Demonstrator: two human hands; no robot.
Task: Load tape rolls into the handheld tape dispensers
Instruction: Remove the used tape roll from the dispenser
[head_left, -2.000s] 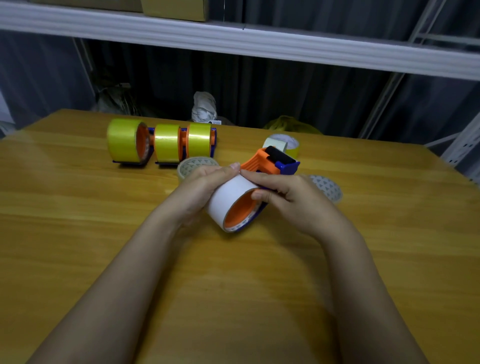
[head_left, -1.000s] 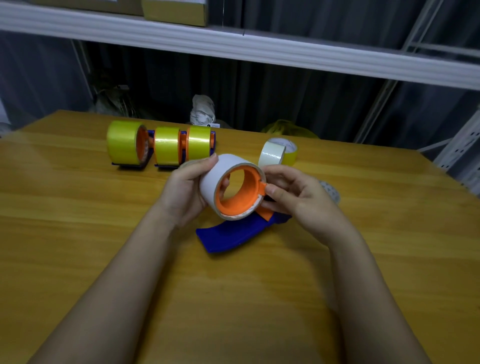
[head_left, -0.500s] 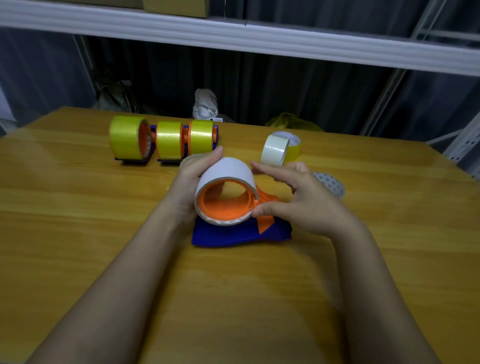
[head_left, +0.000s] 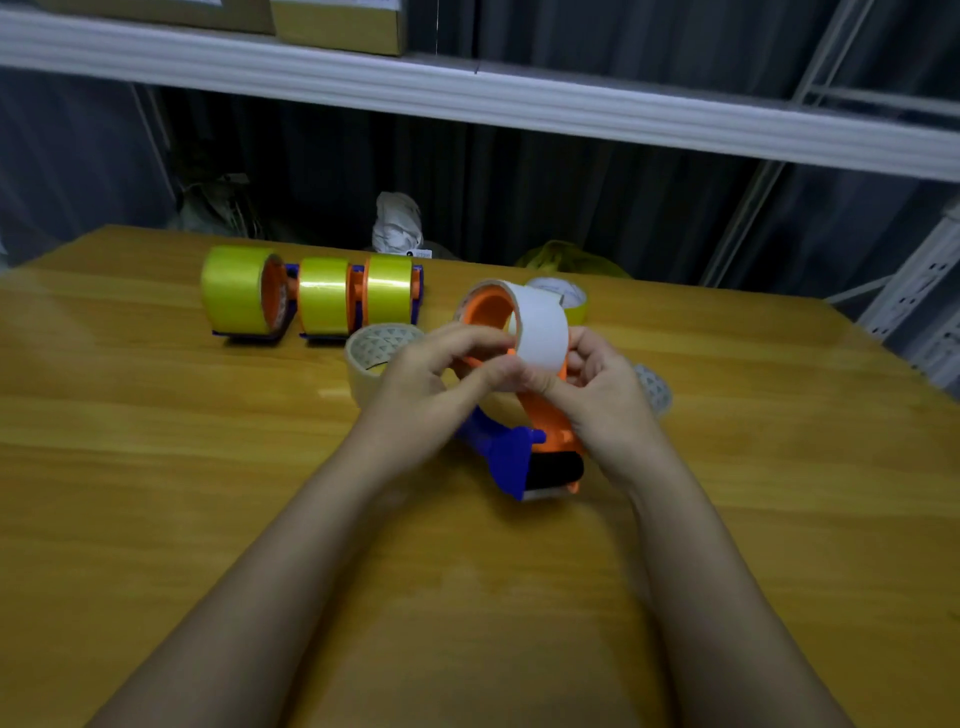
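Both hands were up over the wooden table, left hand and right hand each pinching the white tape roll sitting on the orange-and-blue dispenser, whose roller end pointed back at the camera. A clear roll sat just behind the left hand, another roll peeked out past the right, half hidden. Further back stood three loaded yellow dispensers in a row and a yellowish roll behind the white one.
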